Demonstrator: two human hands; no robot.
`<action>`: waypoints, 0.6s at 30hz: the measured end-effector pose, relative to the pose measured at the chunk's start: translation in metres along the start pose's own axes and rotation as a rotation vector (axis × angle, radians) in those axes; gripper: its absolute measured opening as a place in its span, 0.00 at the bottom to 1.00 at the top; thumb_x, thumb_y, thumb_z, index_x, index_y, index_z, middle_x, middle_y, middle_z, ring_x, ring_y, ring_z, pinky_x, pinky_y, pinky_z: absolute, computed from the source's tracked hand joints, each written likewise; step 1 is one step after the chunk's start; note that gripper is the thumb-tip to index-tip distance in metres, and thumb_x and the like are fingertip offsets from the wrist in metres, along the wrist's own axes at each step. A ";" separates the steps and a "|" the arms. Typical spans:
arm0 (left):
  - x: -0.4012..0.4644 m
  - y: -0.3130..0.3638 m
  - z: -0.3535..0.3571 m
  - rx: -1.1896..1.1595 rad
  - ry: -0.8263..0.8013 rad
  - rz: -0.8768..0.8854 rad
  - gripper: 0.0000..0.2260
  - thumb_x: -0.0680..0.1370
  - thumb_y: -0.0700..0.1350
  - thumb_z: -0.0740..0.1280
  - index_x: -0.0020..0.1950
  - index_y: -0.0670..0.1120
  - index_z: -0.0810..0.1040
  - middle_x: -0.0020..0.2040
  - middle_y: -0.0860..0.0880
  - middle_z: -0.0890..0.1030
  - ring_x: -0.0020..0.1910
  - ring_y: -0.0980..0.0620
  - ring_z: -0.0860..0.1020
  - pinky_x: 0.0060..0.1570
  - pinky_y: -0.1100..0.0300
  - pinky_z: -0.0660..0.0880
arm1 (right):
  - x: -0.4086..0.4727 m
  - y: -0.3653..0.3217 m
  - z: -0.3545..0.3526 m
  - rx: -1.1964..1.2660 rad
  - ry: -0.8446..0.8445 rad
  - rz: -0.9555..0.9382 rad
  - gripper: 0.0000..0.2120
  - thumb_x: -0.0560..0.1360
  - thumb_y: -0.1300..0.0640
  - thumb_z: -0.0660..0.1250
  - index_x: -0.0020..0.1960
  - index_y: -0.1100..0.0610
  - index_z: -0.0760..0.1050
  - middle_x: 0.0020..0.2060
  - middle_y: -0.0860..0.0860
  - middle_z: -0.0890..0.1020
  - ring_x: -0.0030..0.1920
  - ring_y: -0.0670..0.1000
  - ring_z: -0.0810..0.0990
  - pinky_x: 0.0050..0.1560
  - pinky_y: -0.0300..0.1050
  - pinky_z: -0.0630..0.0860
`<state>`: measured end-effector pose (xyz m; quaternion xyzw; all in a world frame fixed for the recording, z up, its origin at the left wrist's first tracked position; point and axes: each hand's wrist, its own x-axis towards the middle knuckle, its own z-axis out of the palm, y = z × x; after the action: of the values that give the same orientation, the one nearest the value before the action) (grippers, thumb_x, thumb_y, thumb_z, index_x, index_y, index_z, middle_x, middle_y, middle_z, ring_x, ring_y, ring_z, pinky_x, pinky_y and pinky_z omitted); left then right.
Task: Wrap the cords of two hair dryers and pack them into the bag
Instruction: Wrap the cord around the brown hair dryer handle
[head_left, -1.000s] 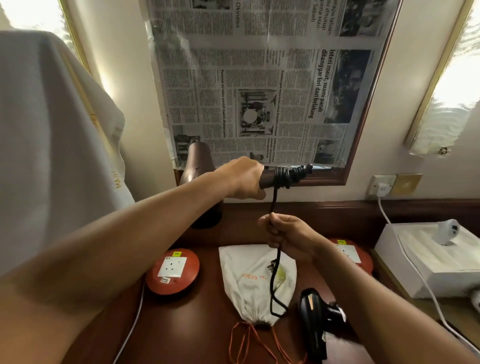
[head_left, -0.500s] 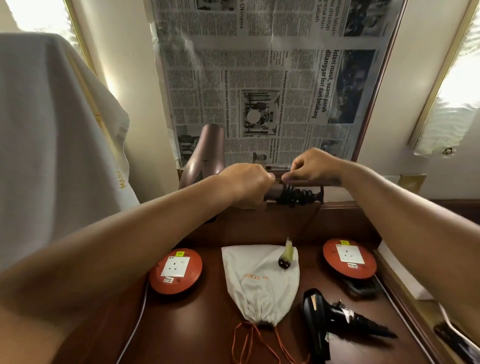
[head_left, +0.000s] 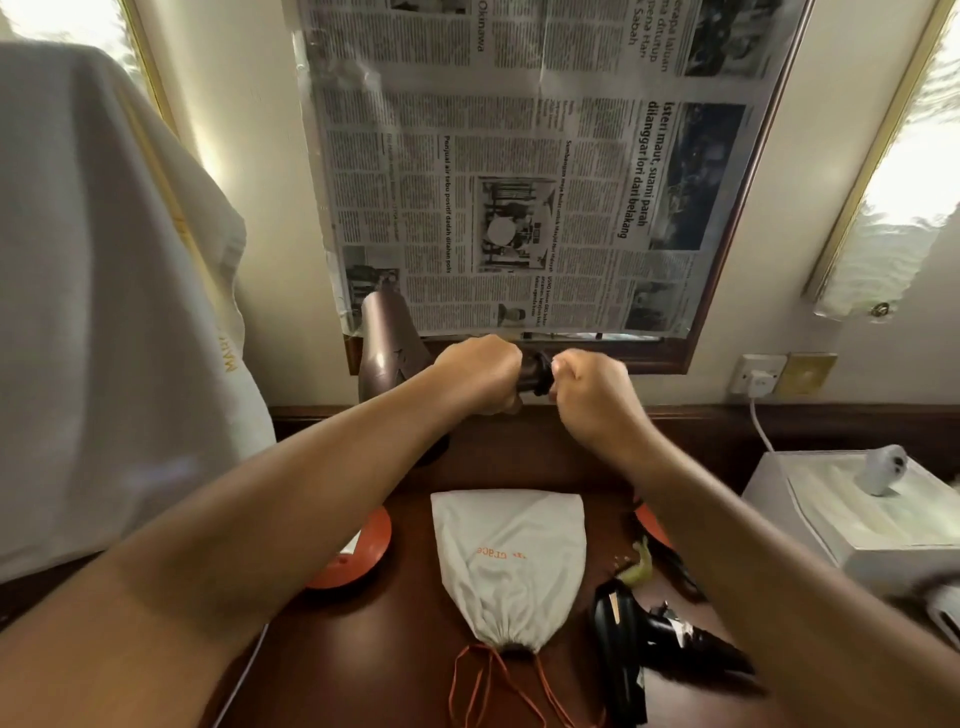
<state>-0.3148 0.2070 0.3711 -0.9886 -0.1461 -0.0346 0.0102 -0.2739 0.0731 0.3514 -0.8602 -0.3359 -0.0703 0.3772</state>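
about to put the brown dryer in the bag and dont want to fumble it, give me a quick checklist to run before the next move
1. Brown dryer held firmly: ok, the left hand grips its handle.
2. Cord wound on the handle: ok for the coils that show; the right hand is closed at them.
3. Plug end tucked in: cannot tell, the right hand hides it.
4. Bag ready to take the dryer: not ok, it lies flat on the desk with its mouth cinched by the orange drawstring.
5. A hand free to open the bag: not ok, both are on the dryer.
6. Black dryer ready: cannot tell, it lies beside the bag, its cord hidden.
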 end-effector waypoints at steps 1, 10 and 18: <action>0.002 0.001 0.004 -0.034 -0.006 -0.014 0.13 0.72 0.50 0.71 0.52 0.46 0.77 0.44 0.48 0.77 0.42 0.46 0.77 0.40 0.55 0.73 | -0.006 0.004 0.008 0.041 0.055 0.010 0.14 0.80 0.60 0.56 0.47 0.64 0.78 0.42 0.59 0.82 0.44 0.58 0.79 0.44 0.48 0.73; 0.007 0.010 0.011 -0.163 0.032 -0.023 0.14 0.73 0.50 0.72 0.53 0.45 0.77 0.47 0.47 0.80 0.45 0.46 0.78 0.44 0.54 0.76 | -0.010 0.018 0.034 1.217 -0.001 0.558 0.14 0.81 0.48 0.60 0.55 0.60 0.69 0.30 0.53 0.75 0.22 0.46 0.69 0.21 0.36 0.63; 0.009 0.006 -0.002 -0.074 0.042 0.078 0.12 0.74 0.48 0.71 0.54 0.45 0.74 0.47 0.46 0.78 0.44 0.45 0.78 0.46 0.52 0.77 | 0.011 0.037 0.028 1.148 -0.054 0.379 0.15 0.76 0.43 0.66 0.49 0.55 0.73 0.30 0.55 0.76 0.19 0.47 0.66 0.19 0.36 0.60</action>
<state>-0.3048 0.2042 0.3737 -0.9923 -0.1056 -0.0604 -0.0221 -0.2456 0.0804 0.3131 -0.5656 -0.1703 0.2122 0.7785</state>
